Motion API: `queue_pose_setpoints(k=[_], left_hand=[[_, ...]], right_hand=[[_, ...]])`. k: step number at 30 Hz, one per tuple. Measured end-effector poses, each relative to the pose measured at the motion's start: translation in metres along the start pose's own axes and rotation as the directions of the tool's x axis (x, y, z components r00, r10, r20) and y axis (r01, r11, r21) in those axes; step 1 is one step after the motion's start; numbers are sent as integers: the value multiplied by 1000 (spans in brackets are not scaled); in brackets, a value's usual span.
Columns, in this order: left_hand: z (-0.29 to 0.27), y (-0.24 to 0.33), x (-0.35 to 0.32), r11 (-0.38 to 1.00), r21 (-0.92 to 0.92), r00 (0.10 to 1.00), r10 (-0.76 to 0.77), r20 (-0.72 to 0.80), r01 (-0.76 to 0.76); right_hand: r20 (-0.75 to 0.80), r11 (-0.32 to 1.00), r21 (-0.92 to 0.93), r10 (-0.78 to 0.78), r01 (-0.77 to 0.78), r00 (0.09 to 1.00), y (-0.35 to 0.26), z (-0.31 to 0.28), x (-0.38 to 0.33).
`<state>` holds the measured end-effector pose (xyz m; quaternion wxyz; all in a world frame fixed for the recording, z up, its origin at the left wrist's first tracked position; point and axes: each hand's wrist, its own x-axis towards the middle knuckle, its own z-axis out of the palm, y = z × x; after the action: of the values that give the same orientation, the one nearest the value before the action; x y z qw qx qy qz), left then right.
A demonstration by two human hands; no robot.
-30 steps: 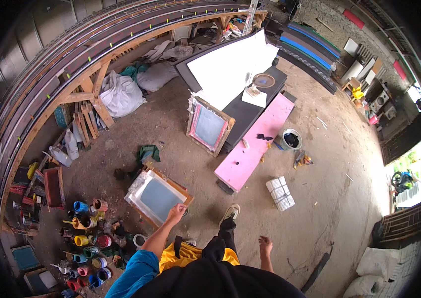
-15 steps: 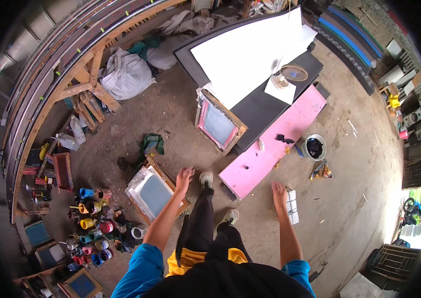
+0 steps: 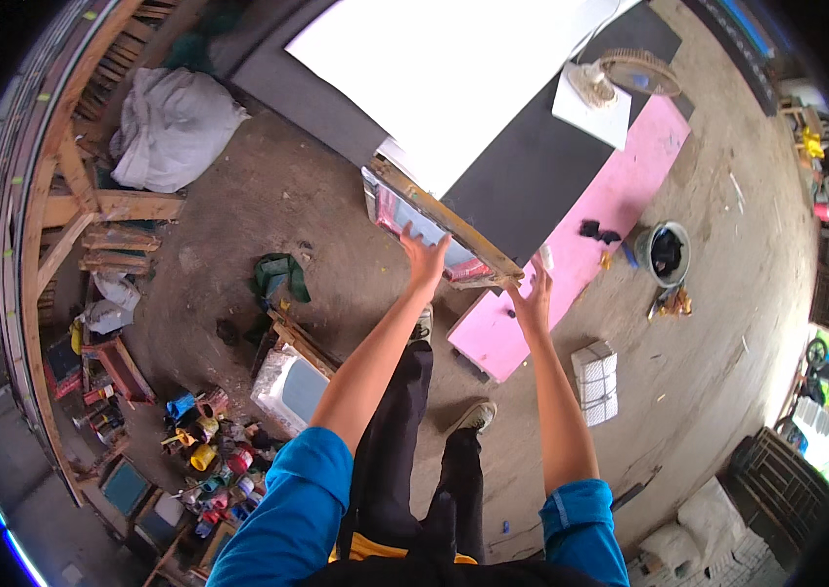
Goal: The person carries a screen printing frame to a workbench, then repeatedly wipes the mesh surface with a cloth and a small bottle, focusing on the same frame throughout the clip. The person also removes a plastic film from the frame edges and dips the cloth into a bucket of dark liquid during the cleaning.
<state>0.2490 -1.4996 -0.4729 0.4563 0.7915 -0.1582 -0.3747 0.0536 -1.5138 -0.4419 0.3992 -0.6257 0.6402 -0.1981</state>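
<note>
A wooden-framed printing screen (image 3: 462, 262) with a pale mesh and red-pink edging leans at the corner of the dark table. My left hand (image 3: 424, 262) is in front of its mesh, fingers spread; whether they touch it I cannot tell. At the screen's right lower corner is my right hand (image 3: 532, 299), fingers apart, its thumb close to the wood. Beyond the screen, a large white sheet (image 3: 414, 78) covers much of the dark table (image 3: 522, 196).
A long pink board (image 3: 571, 284) lies right of the screen, near a bucket (image 3: 664, 254) with dark contents. A fan (image 3: 629, 73) stands on the table. To the left are another screen (image 3: 292, 389), paint pots (image 3: 204, 457) and a white sack (image 3: 175, 127). A white bundle (image 3: 595, 383) rests on the floor.
I have stepped closer to the table. Both hands have reached forward, from beside my legs to the leaning screen, which now appears more steeply edge-on.
</note>
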Motion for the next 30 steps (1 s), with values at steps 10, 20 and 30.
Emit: queue_pose_setpoints(k=[10, 20, 30], left_hand=[[11, 1, 42, 867, -303, 909, -325, 259, 396], [-57, 22, -36, 888, -307, 936, -294, 196, 343], [-63, 97, -221, 856, -504, 973, 3, 230, 117]], right_hand=[[102, 988, -154, 17, -1, 995, 2, 24, 11], [162, 987, -122, -87, 107, 983, -46, -16, -63], [102, 961, 54, -277, 273, 955, -59, -180, -184]])
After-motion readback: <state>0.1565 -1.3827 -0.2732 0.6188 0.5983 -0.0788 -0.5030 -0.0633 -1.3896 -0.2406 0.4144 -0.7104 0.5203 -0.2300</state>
